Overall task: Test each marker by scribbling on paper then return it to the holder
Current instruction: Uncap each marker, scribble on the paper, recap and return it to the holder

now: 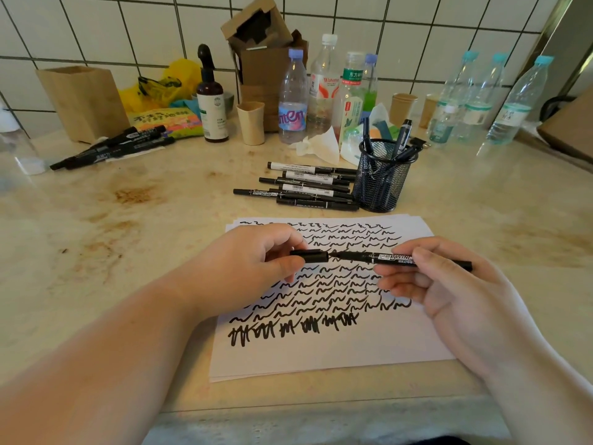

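**Cap and marker, just apart, over the paper**

The left hand [256, 255] pinches a black cap [310, 255] between thumb and fingers. The right hand [449, 284] grips the marker [401, 259] by its barrel, level, tip pointing left at the cap's mouth. The two sit almost in line with a slight gap between them, both held above the paper [369, 345].

Whether the cap is coming off or going on cannot be told from one view. Either way, it seems best to keep barrel and cap on one axis and move straight along it, so the tip does not smear the fingers. If capping, press until it seats, then drop the marker into the holder [380, 181], far and right of the paper.

Scribbles fill the far part of the paper; bare space is left along the near edge. A row of markers [305, 187] lies on the worktop [128, 220] just left of the holder, and another bunch [112, 146] at far left.

The tip itself is too small to make out. The left fingers hide part of the cap. Which loose markers are tested is unclear.
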